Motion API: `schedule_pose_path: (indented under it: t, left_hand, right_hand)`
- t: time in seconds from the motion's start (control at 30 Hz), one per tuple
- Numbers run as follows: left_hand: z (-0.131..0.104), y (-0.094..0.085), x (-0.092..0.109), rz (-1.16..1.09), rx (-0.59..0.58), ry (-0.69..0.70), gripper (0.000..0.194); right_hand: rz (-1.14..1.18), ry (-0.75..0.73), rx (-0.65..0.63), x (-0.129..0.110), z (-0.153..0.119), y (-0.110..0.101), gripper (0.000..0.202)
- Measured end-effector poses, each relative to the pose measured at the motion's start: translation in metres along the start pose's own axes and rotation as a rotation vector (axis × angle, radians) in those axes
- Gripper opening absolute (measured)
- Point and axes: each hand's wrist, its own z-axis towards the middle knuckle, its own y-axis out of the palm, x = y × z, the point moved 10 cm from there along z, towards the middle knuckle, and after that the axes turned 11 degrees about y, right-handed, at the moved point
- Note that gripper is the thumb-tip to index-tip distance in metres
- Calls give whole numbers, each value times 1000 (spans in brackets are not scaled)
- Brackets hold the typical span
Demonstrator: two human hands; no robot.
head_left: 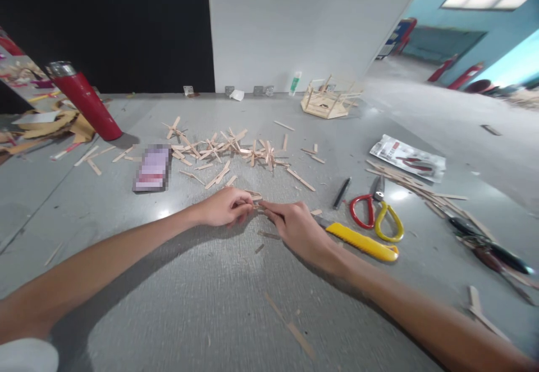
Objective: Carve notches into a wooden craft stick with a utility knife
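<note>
My left hand [227, 206] is pinched closed at the middle of the grey table [189, 304]. Opposite it, my right hand [297, 226] has its fingers pressed together, and the fingertips of both hands nearly meet on a small wooden piece [257, 206], partly hidden by them. Just beyond the hands lies a loose pile of short wooden sticks [219, 147]. A yellow utility knife [362, 241] rests beside my right hand, with red-and-yellow-handled scissors [374, 209] and a black pen [342, 193] behind it.
A red bottle [86, 101] and a blurred-out phone [152, 168] stand and lie at the left. Toward the back right is a wooden stick frame [330, 101]. Farther right are a white packet [408, 157], long thin sticks [416, 184] and dark-handled pliers [484, 243].
</note>
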Motion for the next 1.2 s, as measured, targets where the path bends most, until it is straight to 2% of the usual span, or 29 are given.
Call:
schedule_pose_path:
  t: [0.23,0.5,0.8,1.03,1.13,1.2]
  left_hand:
    - [1,0,1,27,23,27,27]
    - [-2,0,-1,-19,-12,7,29]
    - [-1,1,-2,-13,-21,18,27]
    - [0,1,5,-2,-15,13,26]
    - [1,1,5,2,-15,0,25]
    - [1,2,2,-8,-12,-20,24]
  right_hand:
    - [-188,67,16,2,-2,7,32]
    - [-53,-28,26,1,0,3,33]
    - [5,-3,3,8,1,3,35]
    - [64,-30,-48,5,5,4,40]
    - [76,-26,-41,4,6,4,40]
    - [97,-15,8,4,6,1,39]
